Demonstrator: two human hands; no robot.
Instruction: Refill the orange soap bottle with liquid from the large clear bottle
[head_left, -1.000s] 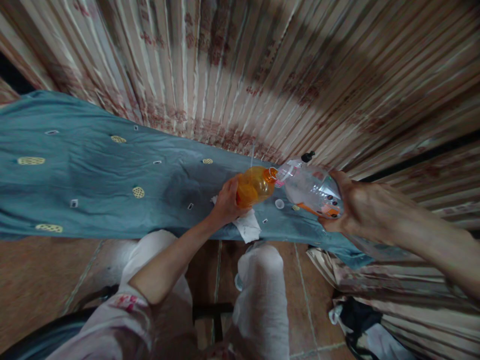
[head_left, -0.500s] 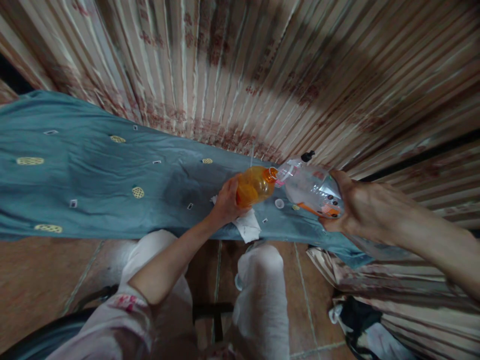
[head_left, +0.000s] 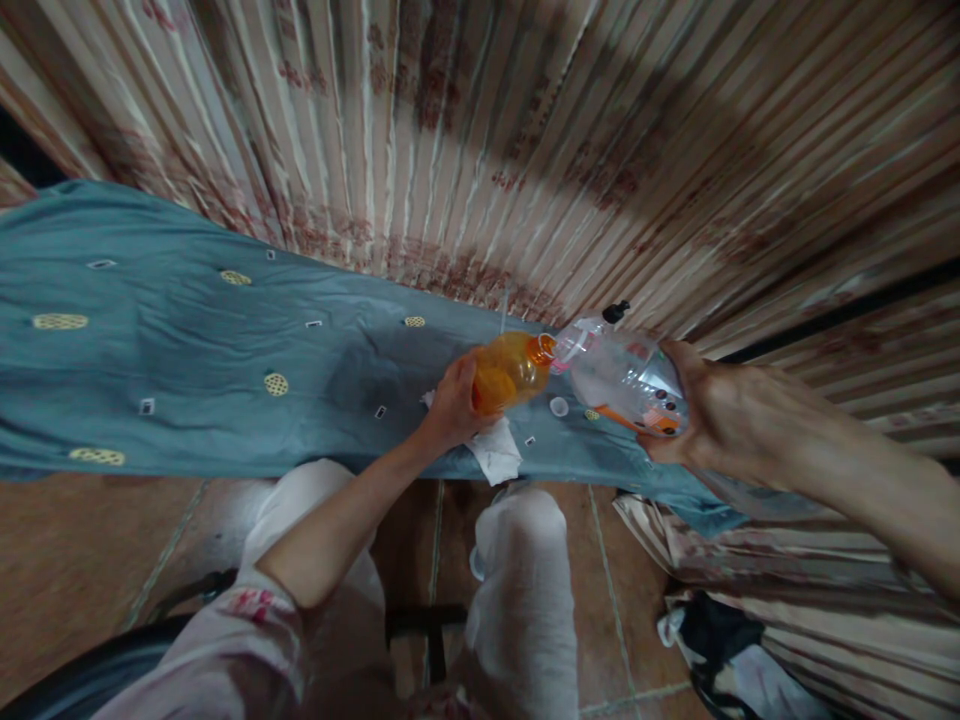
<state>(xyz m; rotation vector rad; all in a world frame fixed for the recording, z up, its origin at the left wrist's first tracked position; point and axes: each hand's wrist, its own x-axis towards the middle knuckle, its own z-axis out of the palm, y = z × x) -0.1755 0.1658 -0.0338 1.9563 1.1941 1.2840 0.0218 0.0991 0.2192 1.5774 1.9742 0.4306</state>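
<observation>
My left hand [head_left: 452, 405] is closed around an orange see-through bottle [head_left: 512, 372], tilted with its open neck to the right. In my right hand [head_left: 709, 410] is a large clear plastic bottle [head_left: 626, 380] with an orange and black label, held on its side. Its neck end meets the mouth of the orange bottle; whether liquid passes between them I cannot tell. Behind the clear bottle stands a clear bottle with a black top [head_left: 616, 312], partly hidden. Below the bottles a small white cap [head_left: 559, 407] lies on the cloth. Under my left hand is a white tissue [head_left: 496, 452].
A long narrow table wears a teal cloth [head_left: 202, 350] with pineapple prints. Behind it hangs a pleated curtain [head_left: 465, 150]. My knees [head_left: 521, 530] are at the table's front edge. A black and white bundle [head_left: 724, 640] lies on the tiled floor at right.
</observation>
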